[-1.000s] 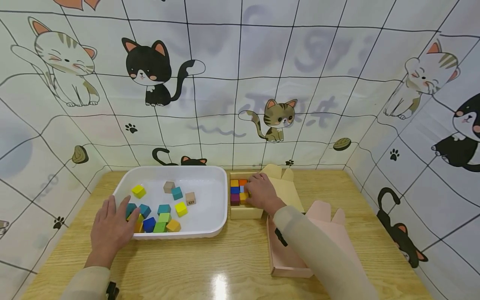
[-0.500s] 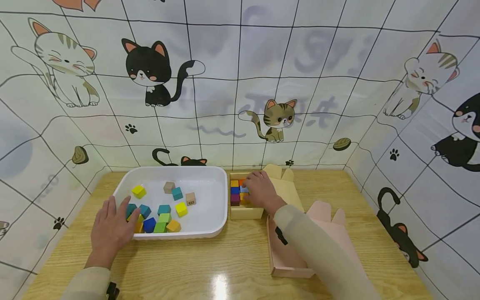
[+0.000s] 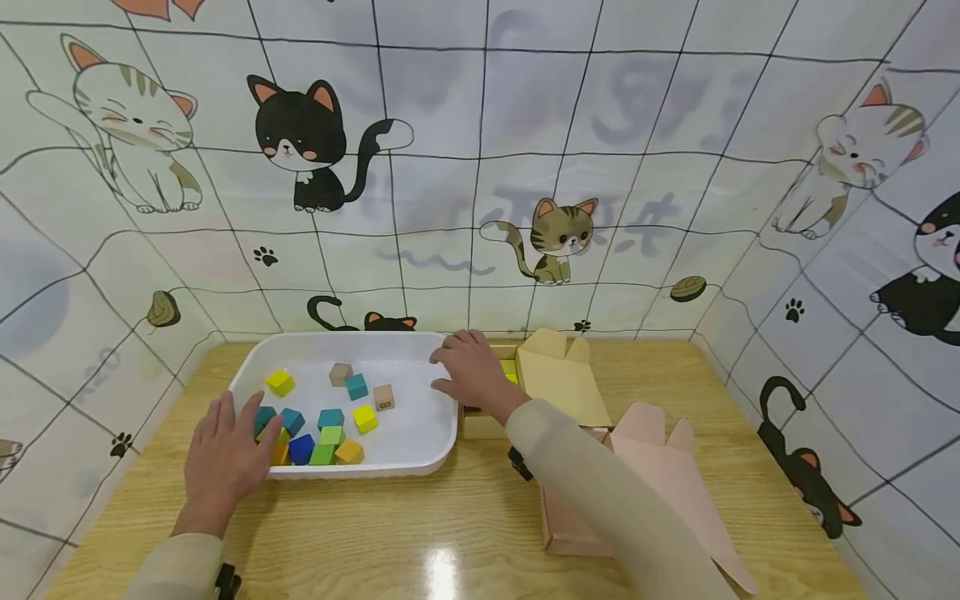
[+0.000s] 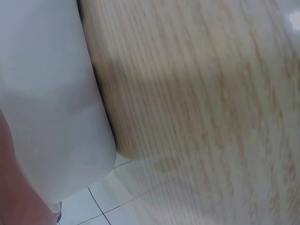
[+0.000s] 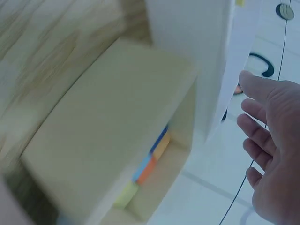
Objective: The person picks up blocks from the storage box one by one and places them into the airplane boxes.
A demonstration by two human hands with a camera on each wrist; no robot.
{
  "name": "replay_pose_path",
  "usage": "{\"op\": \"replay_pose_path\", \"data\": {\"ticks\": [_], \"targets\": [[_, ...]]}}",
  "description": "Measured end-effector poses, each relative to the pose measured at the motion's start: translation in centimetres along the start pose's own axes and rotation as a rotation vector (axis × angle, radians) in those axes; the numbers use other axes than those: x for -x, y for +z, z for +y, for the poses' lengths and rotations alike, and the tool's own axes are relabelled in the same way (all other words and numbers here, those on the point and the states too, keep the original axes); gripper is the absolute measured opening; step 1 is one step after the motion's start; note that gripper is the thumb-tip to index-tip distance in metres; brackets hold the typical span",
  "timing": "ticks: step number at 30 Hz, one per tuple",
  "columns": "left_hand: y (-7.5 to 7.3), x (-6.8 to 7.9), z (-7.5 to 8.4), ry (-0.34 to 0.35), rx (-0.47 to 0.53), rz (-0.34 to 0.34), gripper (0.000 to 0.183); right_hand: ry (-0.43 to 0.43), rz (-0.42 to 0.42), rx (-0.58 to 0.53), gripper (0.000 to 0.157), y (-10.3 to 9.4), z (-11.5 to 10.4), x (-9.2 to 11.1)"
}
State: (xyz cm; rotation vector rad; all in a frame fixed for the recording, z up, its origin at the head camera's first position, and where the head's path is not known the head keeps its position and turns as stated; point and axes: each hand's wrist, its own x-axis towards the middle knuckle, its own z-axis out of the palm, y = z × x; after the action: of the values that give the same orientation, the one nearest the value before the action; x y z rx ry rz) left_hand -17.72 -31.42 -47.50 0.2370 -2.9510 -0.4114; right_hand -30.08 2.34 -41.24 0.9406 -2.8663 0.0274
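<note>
My left hand (image 3: pixel 227 457) rests on the front left corner of a white tray (image 3: pixel 420 400), fingers loosely spread near several teal and yellow-orange cubes. Inside the tray lie a dark blue cube (image 3: pixel 302 450), yellow cubes, green cubes, an orange cube (image 3: pixel 349 452) and two bare wooden cubes. My right hand (image 3: pixel 476 375) hovers where the tray's right rim meets a pale yellow box (image 3: pixel 483 428). In the right wrist view its fingers are relaxed and hold nothing. Coloured cubes, one orange (image 5: pixel 146 169), sit inside the box; the hand hides most of them in the head view.
The yellow box's lid (image 3: pixel 558 387) lies folded open to the right. In front stands a pink box (image 3: pixel 570 529), its lid (image 3: pixel 667 467) also open, partly covered by my right forearm. A cat-patterned cloth (image 3: pixel 435 192) hangs behind the wooden table (image 3: pixel 375 533).
My right hand has left the cubes in the yellow box and moved left to the tray's right rim. The left hand stays in place.
</note>
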Motion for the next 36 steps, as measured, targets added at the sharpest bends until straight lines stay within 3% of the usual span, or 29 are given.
{"op": "replay_pose_path", "data": {"ticks": [7, 13, 28, 36], "targets": [[0.0, -0.1, 0.1, -0.006, -0.002, -0.006, 0.070, -0.023, -0.102, -0.005, 0.041, 1.2, -3.5, -1.9], [0.0, -0.2, 0.0, -0.006, 0.004, -0.001, 0.070, -0.025, -0.143, 0.014, 0.042, 2.4, -5.1, -3.4], [-0.3, -0.1, 0.2, -0.025, 0.012, -0.008, 0.069, -0.021, -0.222, 0.080, 0.045, 4.2, -7.1, -5.3], [-0.3, -0.2, 0.3, -0.031, -0.002, -0.004, 0.067, -0.012, -0.214, 0.086, 0.042, 4.8, -7.4, -5.7]]}}
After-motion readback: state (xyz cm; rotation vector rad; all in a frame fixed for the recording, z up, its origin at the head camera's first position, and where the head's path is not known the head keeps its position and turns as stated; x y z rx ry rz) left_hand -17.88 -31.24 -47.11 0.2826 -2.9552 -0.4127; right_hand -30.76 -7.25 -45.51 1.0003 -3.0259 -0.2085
